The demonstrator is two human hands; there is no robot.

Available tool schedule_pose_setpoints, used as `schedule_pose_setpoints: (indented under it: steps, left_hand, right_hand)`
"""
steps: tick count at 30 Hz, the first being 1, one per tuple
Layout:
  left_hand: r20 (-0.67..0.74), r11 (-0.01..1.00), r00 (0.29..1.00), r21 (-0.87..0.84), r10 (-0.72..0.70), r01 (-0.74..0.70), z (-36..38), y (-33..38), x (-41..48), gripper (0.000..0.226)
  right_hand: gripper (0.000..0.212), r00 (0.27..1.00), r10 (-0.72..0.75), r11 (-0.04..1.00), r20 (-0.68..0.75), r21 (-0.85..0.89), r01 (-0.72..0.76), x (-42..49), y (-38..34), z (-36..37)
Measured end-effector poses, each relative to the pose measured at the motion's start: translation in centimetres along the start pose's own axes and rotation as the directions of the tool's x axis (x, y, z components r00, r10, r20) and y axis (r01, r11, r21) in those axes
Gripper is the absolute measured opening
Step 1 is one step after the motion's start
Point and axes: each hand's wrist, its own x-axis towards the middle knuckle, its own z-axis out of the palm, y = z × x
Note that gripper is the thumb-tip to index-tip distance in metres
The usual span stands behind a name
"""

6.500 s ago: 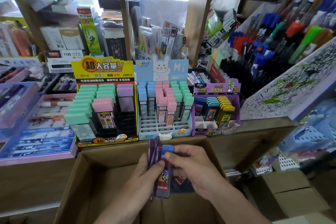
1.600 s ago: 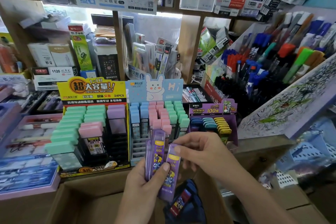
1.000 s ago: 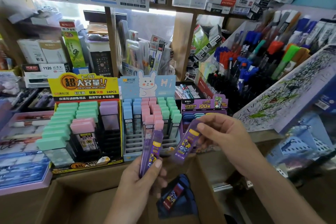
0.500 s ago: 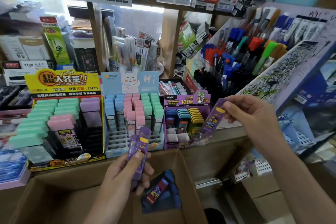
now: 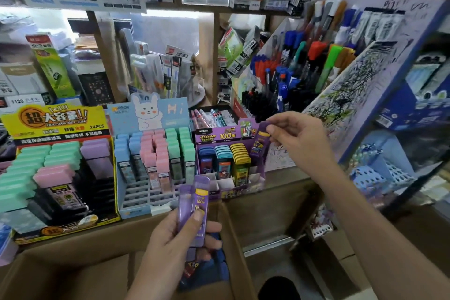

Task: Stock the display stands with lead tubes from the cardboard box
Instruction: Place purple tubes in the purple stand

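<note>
Over the right edge of the purple display stand (image 5: 229,198), the right hand (image 5: 300,143) holds a single lead tube (image 5: 261,140). Thumb and fingertips pinch its upper end near the yellow band, and the other fingers are curled loosely behind. The tube hangs slightly tilted, its lower end just right of the stand's yellow-capped row. Whether it touches the stand cannot be told. Inside the stand, tubes stand upright in three rows, capped dark blue, teal and yellow from left to right.

In front of the purple display stand and a little to its left, the left hand (image 5: 175,238) grips two lead tubes (image 5: 194,202). They are upright and side by side, with the thumb pressed across their fronts and the fingers wrapped behind. Their purple tops overlap the stand's front lip in the view.

Below and in front of the stand sits the open cardboard box (image 5: 60,273), directly beneath the left hand. Some dark blue tubes (image 5: 209,273) lie in its right corner.

Immediately left of the purple display stand is the blue rabbit stand (image 5: 151,153), with blue, pink and green caps. Beyond that is the yellow-topped stand (image 5: 56,168), with green, pink and lilac caps. Behind and to the right of the purple stand rises a pen rack (image 5: 292,68), fronted by a scribbled board (image 5: 353,105).
</note>
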Motion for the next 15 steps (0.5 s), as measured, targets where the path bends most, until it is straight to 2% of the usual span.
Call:
schedule_pose_setpoints:
  steps: [3, 8, 15]
  left_hand:
    - [0.004, 1.000, 1.000, -0.022, -0.010, 0.010, 1.1, 0.2, 0.0, 0.021]
    - [-0.001, 0.999, 1.000, -0.039, -0.003, 0.003, 2.6, 0.2, 0.2, 0.033]
    - [0.005, 1.000, 1.000, -0.030, 0.001, -0.001, 3.4, -0.2, 0.2, 0.039]
  right_hand:
    - [0.029, 0.999, -0.027, 0.999, 0.042, -0.043, 0.029, 0.3, 0.6, 0.6]
    - [0.016, 0.996, -0.048, 0.979, 0.071, -0.194, 0.061, 0.5, 2.3, 1.4]
    - [0.016, 0.970, -0.166, 0.894, 0.179, -0.388, 0.225, 0.4, 3.0, 1.9]
